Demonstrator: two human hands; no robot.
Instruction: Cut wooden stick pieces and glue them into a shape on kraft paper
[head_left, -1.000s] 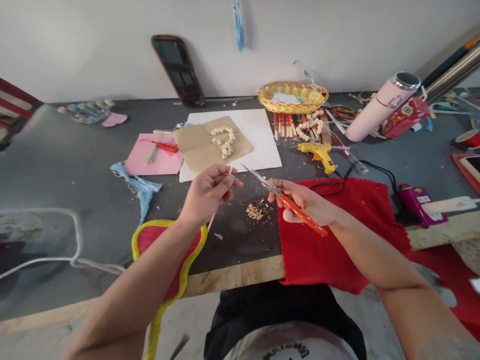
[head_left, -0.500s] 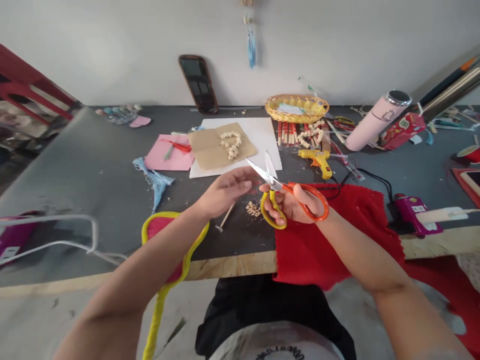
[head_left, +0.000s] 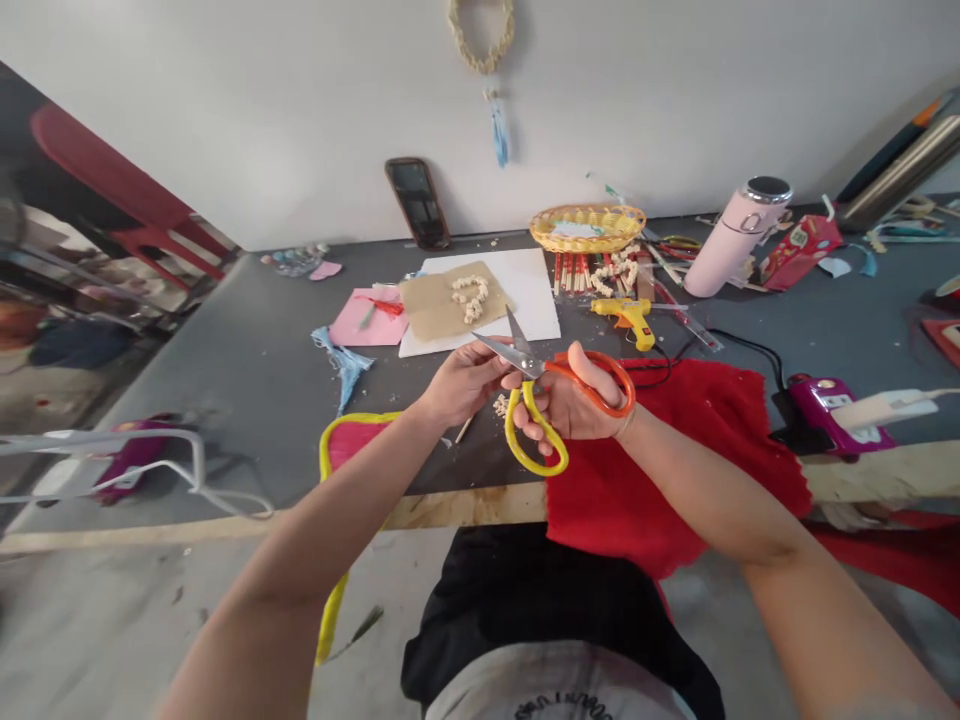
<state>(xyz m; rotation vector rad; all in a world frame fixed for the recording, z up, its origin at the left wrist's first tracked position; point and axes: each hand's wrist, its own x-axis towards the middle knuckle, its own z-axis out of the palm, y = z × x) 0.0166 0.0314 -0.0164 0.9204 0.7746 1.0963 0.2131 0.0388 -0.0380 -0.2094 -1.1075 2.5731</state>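
Note:
My right hand [head_left: 583, 408] is wrapped round the handles of a pair of scissors [head_left: 526, 363], one loop orange and the other yellow. Their blades are spread apart and point away to the left. Close beside the blades, my left hand [head_left: 459, 386] has its fingers pinched together; what they hold, if anything, is too small to make out. Small pale wooden pieces [head_left: 501, 405] lie on the table below the hands, partly hidden. Farther back, a curved string of pale pieces [head_left: 472, 300] rests on a brown paper sheet [head_left: 426, 305], over a white board [head_left: 534, 290].
Red cloth [head_left: 660, 490] hangs over the front edge at right. A yellow glue gun [head_left: 634, 318], a wicker basket [head_left: 589, 243] and a pink flask [head_left: 731, 245] stand behind. Blue tassels [head_left: 343, 370] lie left. A phone [head_left: 417, 203] leans on the wall.
My left hand has come closer to the scissors, its fingers now at the blades. The scissors have turned slightly and shifted left. The view has swung a little to the left.

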